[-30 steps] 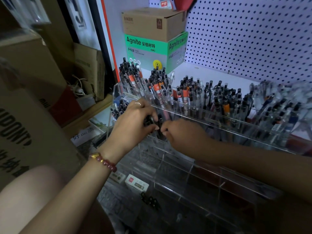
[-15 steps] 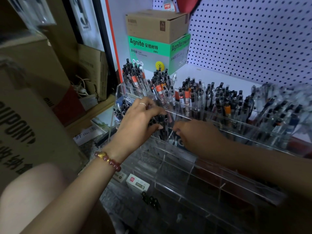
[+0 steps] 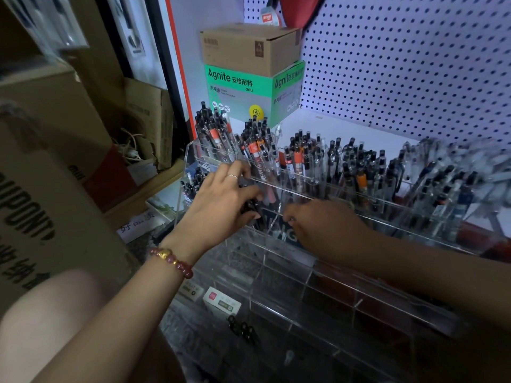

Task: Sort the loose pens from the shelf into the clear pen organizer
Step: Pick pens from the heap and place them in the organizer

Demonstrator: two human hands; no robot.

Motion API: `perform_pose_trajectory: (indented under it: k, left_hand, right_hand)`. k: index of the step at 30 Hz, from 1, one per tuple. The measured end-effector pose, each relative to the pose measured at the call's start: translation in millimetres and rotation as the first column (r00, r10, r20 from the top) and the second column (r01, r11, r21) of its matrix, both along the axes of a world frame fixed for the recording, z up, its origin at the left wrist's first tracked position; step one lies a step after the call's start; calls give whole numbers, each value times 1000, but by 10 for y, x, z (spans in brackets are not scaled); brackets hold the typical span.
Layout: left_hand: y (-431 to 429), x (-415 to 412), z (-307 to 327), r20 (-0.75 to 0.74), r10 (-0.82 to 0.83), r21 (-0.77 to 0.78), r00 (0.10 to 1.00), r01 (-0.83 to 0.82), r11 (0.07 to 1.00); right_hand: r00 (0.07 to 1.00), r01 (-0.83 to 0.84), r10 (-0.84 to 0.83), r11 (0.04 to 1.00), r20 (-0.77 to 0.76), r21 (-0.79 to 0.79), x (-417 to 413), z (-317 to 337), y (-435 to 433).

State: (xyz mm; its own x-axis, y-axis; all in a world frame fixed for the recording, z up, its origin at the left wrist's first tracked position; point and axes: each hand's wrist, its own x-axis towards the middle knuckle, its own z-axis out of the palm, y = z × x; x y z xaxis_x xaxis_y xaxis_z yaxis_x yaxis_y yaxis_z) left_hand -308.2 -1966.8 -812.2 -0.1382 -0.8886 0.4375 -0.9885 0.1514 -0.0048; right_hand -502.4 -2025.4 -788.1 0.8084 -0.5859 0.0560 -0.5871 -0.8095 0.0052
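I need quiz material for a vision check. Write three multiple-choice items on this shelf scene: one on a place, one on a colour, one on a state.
1. The brown box sits:
A) on the green box
B) on the floor
C) on a chair

2. The bracelet is mostly:
A) blue
B) red
C) white

3. The left hand:
A) lies flat
B) hangs idle
C) grips dark pens

Key: 1 A, it rests directly on the green box's top. 2 B, its beads show red on the left wrist. 3 C, the fingers curl round the pens.
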Motion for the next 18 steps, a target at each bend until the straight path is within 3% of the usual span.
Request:
perform_pose_trajectory:
  k: [3, 6, 10, 14, 16, 18]
  left_hand:
    - [6, 0, 77, -127, -59, -57, 990, 52, 997]
    - [15, -32, 305, -261, -137, -197, 955, 86, 977]
    - [-51, -123, 730, -251, -249, -316, 935, 164, 934]
    - [-320, -332, 1085, -249, -355, -339, 901, 262, 903]
    - [-530, -499, 1212, -251, -409, -332, 877, 319, 888]
    - [-787, -681, 1286, -249, -445, -323, 860, 359, 876]
  right_hand:
    - [998, -60, 59, 998, 32, 3, -29, 42, -1]
    - [977, -110, 91, 990, 191, 88, -85, 213, 55]
    - [897, -151, 88, 982, 434, 113, -264, 657, 133]
    - [719, -39, -48, 993, 693, 110, -581, 1125, -96]
    - [637, 55, -129, 991, 760, 122, -791, 1260, -363]
    - [609, 163, -201, 978, 767, 127, -1042, 1305, -718]
